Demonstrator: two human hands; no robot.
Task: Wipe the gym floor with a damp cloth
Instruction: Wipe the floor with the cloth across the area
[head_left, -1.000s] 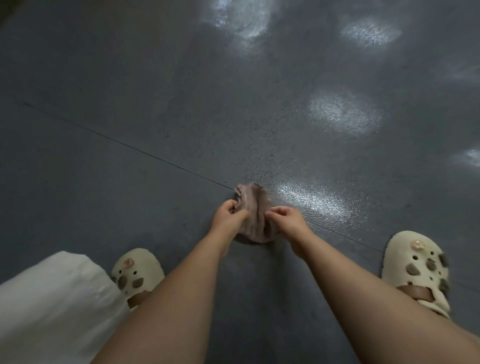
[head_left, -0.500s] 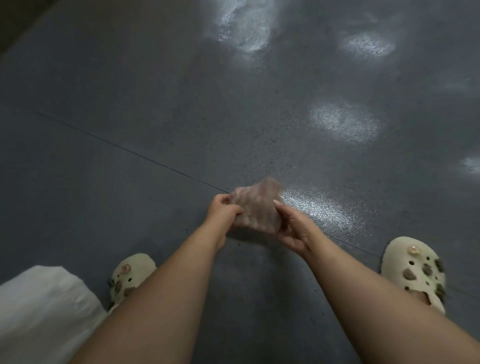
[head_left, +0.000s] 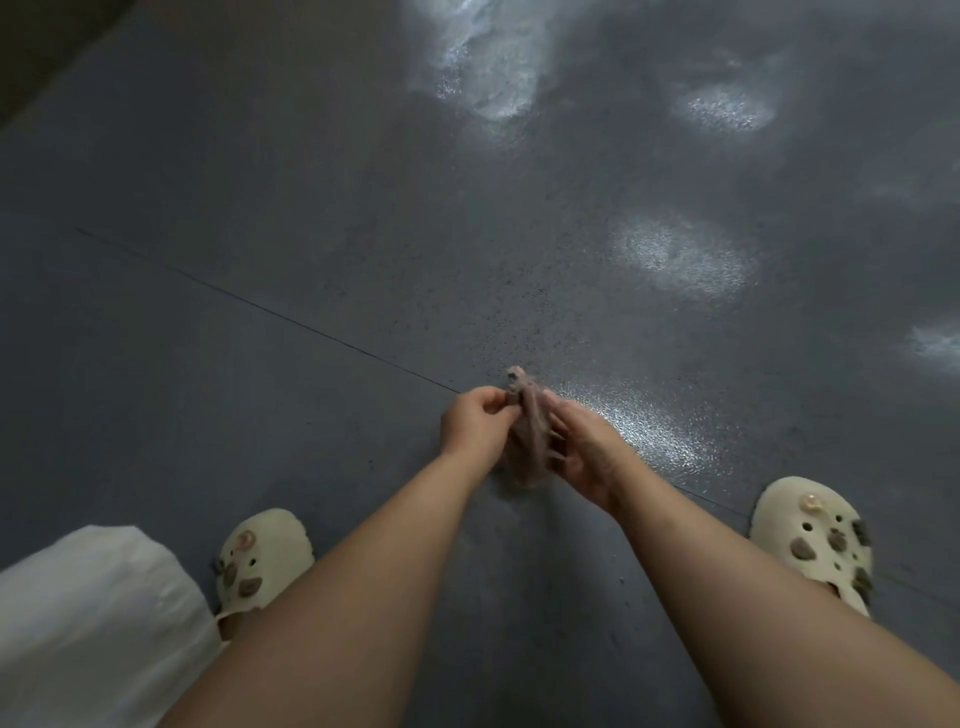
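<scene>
Where both hands meet, bunched cloth pinched by left hand and right hand, lower end blurred.

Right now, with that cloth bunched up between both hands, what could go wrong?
1. The small pinkish-brown cloth is crumpled between the left hand and right hand; unless spread, it may cover little floor per stroke.
2. The dark grey speckled floor shows shiny patches, possibly wet; the cream clogs could slip there.
3. Wringing here might drip onto floor already wiped.
</scene>
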